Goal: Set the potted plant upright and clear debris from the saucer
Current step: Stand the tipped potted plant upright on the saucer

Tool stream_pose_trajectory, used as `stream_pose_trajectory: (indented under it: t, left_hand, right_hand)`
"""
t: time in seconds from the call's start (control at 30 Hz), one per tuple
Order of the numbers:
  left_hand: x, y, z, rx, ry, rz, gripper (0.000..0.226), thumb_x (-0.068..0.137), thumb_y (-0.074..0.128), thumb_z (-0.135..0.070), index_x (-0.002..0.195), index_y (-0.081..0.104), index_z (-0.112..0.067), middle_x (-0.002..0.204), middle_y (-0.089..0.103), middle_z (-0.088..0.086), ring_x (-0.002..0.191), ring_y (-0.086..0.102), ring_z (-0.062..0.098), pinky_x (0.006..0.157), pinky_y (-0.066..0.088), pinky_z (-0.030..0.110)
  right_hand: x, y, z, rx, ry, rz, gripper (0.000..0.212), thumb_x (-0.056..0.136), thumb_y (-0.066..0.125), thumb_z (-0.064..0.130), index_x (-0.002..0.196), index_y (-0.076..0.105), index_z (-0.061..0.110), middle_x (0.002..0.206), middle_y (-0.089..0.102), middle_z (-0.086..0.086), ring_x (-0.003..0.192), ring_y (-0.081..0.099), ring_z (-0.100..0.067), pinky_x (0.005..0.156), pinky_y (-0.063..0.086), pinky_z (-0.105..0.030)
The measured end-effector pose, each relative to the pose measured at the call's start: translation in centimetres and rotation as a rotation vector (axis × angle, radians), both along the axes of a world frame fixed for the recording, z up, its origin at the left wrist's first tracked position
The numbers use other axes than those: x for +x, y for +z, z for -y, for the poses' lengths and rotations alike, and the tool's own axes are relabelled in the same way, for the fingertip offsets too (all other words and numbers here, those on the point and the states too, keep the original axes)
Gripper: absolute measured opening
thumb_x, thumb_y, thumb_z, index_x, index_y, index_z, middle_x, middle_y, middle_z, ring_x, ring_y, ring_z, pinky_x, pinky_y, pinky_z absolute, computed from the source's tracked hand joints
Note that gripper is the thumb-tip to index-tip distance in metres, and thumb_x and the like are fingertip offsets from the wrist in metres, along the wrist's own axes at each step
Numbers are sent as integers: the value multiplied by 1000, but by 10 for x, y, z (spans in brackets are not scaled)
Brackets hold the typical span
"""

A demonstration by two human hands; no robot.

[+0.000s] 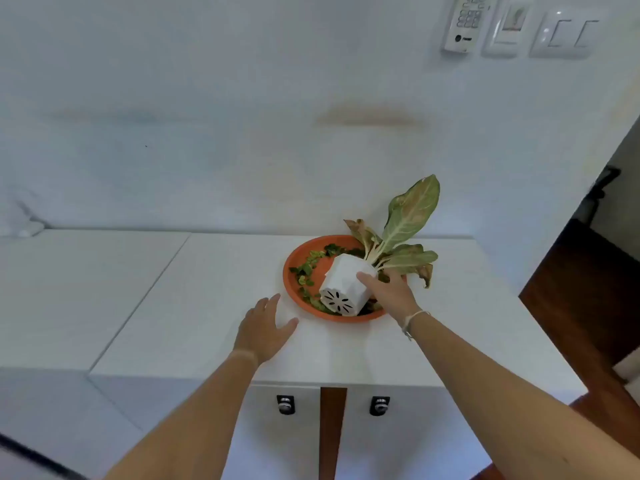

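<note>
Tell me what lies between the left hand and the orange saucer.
Head view: only bare white cabinet top separates the left hand from the saucer.
</note>
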State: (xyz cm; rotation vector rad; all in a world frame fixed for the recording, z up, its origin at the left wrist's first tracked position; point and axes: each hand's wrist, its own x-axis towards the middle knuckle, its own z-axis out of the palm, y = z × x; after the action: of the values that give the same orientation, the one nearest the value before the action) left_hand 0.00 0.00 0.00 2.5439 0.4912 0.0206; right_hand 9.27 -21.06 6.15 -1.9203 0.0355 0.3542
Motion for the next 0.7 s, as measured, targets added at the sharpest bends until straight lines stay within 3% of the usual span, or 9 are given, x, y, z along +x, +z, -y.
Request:
stream_pose_trajectory:
  t: [0.1,0.2,0.4,0.63,0.7]
  left_hand:
    - [5,-16,-7,136,-3,-12,71,91,45,-52,149,26,-17,157,27,5,146,24,23,119,20,37]
    - [7,-27,-9,226,-16,-16,70,92,39,-54,149,25,-16,160,20,7,148,16,24,122,12,38]
    - [10,-35,-10,273,-9,-21,72,93,31,-57,152,18,-17,162,11,9,150,9,25,123,7,38]
    - [10,-36,-11,268,-6,-21,73,92,31,-58,152,18,-18,162,10,8,150,8,24,123,6,38]
    - [10,-36,-11,270,-7,-20,73,92,30,-58,152,18,-18,162,10,8,150,8,25,123,6,38]
  right_hand:
    - [10,-10,-8,76,-46,-48,73,82,67,43,140,37,10,141,47,-6,129,45,-25,99,37,-31]
    - [18,-17,-16,110,-81,-110,90,70,71,53,142,37,10,138,50,-3,126,49,-24,107,40,-37]
    - [37,-32,-23,95,-110,-204,127,36,69,73,142,37,10,134,55,-4,121,54,-25,104,46,-43]
    - [47,-37,-29,143,-121,-237,125,31,73,66,138,44,9,128,61,-7,114,60,-27,98,51,-43]
    - [44,-32,-30,165,-125,-251,114,40,75,61,137,45,8,128,60,-9,114,60,-28,96,52,-44]
